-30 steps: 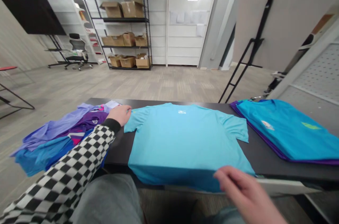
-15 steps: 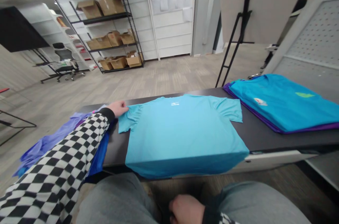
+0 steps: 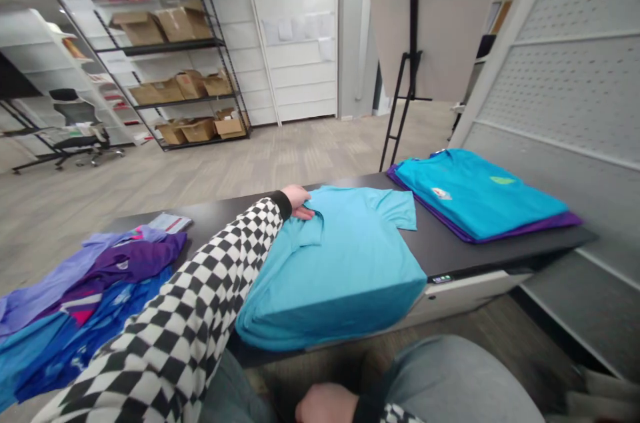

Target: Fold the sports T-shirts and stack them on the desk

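Observation:
A light blue T-shirt (image 3: 350, 256) lies spread on the black table (image 3: 445, 246), its hem hanging over the near edge. My left hand (image 3: 299, 201), in a checkered sleeve, is closed on the shirt's left sleeve and holds it folded inward over the chest. Near the bottom edge my right hand (image 3: 325, 404) rests low between my knees, fingers curled, with nothing visible in it.
A stack of folded shirts (image 3: 480, 193), teal on purple, sits at the table's right end. A loose heap of purple and blue shirts (image 3: 85, 296) covers the left end. Behind stand a shelf rack with cardboard boxes (image 3: 165, 56), an easel board (image 3: 415, 29) and an office chair (image 3: 75, 123).
My left hand has carried the shirt's left sleeve to the right, folding it over the body. My right hand dropped from the hem to my lap. The view has swung left.

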Tool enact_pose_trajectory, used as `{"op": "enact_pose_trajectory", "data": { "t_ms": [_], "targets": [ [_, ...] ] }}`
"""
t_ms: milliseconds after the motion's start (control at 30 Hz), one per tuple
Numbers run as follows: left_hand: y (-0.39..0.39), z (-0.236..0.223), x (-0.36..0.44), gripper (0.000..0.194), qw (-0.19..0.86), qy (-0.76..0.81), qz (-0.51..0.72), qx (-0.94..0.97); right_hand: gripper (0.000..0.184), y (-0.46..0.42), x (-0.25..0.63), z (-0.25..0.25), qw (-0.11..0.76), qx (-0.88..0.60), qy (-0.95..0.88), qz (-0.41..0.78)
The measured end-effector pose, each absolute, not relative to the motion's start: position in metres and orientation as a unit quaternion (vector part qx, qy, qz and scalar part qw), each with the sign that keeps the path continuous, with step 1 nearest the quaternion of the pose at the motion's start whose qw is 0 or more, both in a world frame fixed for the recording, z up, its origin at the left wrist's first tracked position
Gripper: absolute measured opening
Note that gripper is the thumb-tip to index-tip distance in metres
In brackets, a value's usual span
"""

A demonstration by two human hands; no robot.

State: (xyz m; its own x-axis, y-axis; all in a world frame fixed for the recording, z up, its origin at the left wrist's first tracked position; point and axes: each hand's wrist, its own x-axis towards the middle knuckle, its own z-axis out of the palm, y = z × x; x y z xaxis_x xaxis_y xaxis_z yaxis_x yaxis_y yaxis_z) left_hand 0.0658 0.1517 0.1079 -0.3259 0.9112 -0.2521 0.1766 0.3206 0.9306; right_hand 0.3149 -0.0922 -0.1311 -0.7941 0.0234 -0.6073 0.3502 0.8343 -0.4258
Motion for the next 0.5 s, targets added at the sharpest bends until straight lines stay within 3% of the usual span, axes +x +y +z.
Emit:
{"op": "enact_pose_trajectory", "data": {
  "t_ms": [67, 200, 367, 500],
  "targets": [
    [0.153, 0.097, 0.076, 0.051, 0.443, 0.700, 0.424, 0.366, 0.036, -0.090, 0.317, -0.130, 0.291, 0.119, 0.911, -0.266],
    [0.132, 0.105, 0.052, 0.036, 0.405, 0.687, 0.480, 0.364, 0.032, -0.091, 0.325, -0.127, 0.262, 0.123, 0.920, -0.266],
    [0.069, 0.109, -0.011, 0.017, 0.248, 0.712, 0.541, 0.373, 0.031, -0.095, 0.341, -0.099, 0.112, 0.158, 0.925, -0.328],
    [0.017, 0.075, -0.035, 0.012, 0.050, 0.729, 0.449, 0.514, 0.024, -0.095, 0.340, -0.073, 0.044, 0.187, 0.893, -0.406]
  ]
}}
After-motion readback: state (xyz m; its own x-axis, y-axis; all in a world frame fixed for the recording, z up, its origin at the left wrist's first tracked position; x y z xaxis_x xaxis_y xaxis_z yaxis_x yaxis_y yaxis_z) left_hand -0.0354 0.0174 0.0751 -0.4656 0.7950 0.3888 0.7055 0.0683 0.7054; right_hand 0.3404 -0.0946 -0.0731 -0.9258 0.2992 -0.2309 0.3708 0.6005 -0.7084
